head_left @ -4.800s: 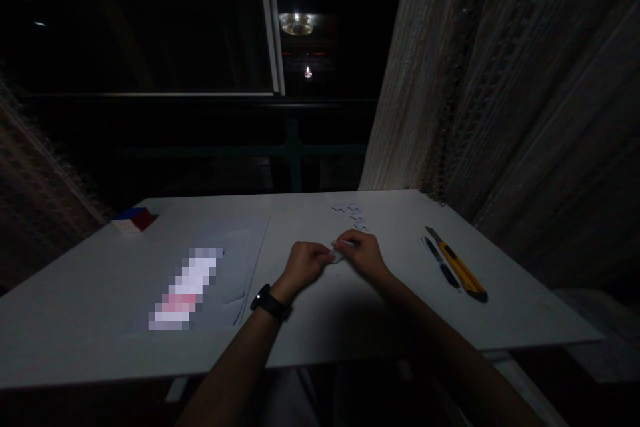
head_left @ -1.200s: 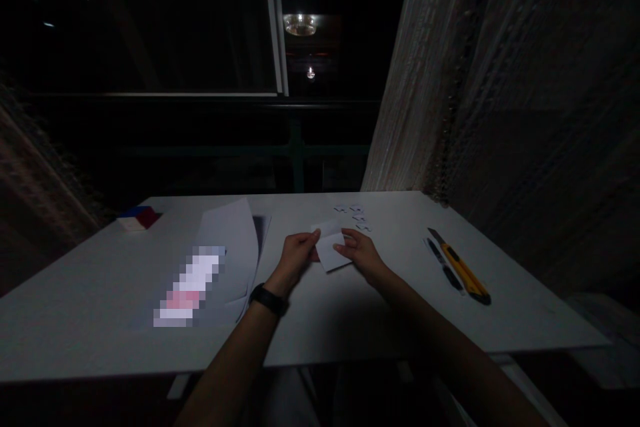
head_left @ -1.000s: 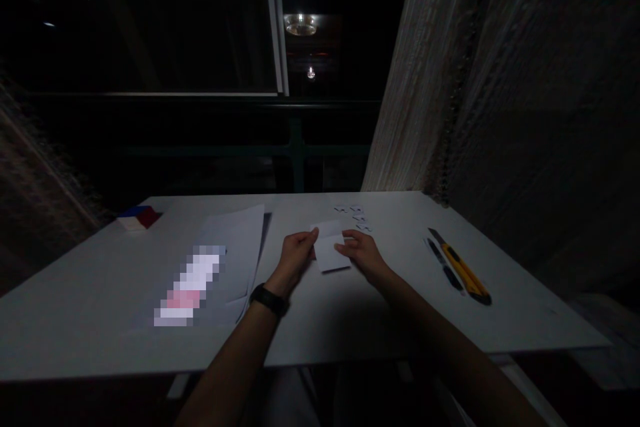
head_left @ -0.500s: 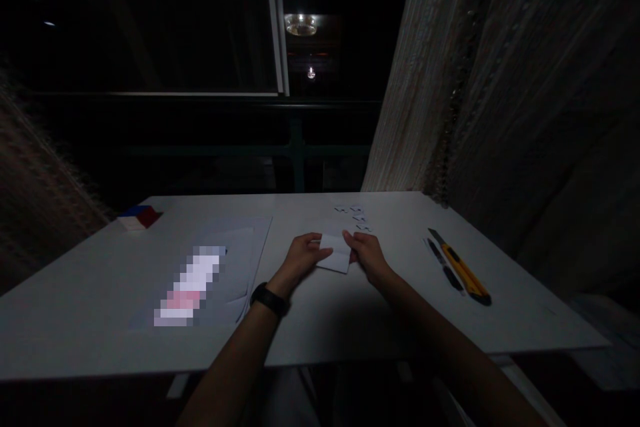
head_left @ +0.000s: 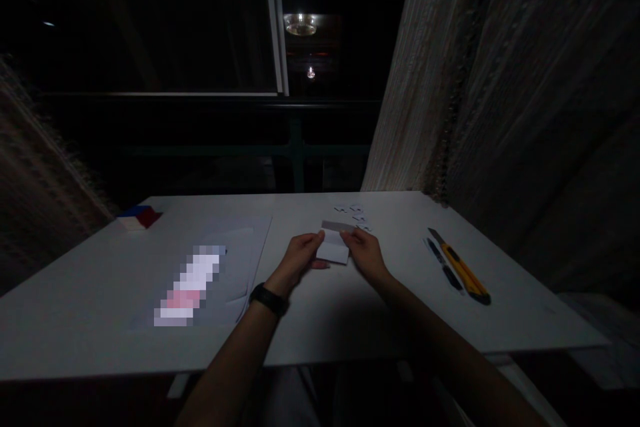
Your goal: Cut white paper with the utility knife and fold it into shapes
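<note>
A small white piece of paper (head_left: 333, 248), creased across, is held between my two hands above the table. My left hand (head_left: 303, 255), below a black wristband (head_left: 269, 298), pinches its left edge with the thumb on top. On the other side my right hand (head_left: 367, 251) grips the right edge, thumb also on top. The far part of the paper stands up as a darker flap behind the thumbs. Just beyond it, several small paper pieces with dark marks (head_left: 356, 209) lie on the table. The fingers under the paper are partly hidden.
On the right of the white table (head_left: 320, 340) lie a yellow utility knife (head_left: 465, 270) and a black pen (head_left: 444, 265). Paper sheets (head_left: 250, 247), partly under a pixelated patch, lie left. A red, blue and white block (head_left: 140, 217) sits at the far left. Curtains (head_left: 405, 80) hang behind.
The paper's far part has lifted into a darker flap, and its near edge has risen slightly. My left thumb has moved up toward the fold. The things on the table have not moved.
</note>
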{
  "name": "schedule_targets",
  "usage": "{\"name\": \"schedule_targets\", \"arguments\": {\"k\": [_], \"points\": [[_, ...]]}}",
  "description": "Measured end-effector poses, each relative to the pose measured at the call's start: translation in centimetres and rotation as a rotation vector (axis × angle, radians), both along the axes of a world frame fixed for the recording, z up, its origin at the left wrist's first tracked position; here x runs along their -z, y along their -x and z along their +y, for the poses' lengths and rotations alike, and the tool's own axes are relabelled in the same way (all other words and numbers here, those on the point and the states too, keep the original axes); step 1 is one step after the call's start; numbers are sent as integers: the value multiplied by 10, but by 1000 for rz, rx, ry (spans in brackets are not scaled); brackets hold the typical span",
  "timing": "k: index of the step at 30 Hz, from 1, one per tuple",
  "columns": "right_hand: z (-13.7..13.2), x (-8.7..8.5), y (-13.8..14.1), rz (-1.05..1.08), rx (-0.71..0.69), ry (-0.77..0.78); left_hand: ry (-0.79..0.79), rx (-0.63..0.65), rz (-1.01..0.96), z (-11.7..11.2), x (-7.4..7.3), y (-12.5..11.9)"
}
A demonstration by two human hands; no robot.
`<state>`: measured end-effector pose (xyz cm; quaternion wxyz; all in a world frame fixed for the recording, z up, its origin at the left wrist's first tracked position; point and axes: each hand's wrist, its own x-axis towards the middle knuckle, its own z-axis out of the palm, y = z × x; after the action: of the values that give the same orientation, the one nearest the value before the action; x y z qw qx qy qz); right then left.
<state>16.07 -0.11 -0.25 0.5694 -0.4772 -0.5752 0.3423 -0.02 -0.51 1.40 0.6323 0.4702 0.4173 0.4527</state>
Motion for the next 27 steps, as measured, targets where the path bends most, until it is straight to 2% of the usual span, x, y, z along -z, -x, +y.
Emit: {"name": "schedule_targets", "arguments": {"k": [5, 8, 13, 16, 21, 27], "points": [[-3, -3, 1, -47, -35, -47, 53, 10, -76, 3, 3, 6], [-4, -4, 1, -81, 0, -58, 62, 87, -131, 3, 5, 8], [-5, -6, 2, 38, -5, -19, 67, 212, -159, -1, 4, 5], [-4, -7, 3, 138, -6, 16, 32, 224, -101, -2, 6, 1], [-1, -2, 1, 302, -70, 106, -93, 167, 76, 4, 15, -3], [1, 3, 2, 305, 27, 177, -237, 118, 256, 6, 23, -7]]}}
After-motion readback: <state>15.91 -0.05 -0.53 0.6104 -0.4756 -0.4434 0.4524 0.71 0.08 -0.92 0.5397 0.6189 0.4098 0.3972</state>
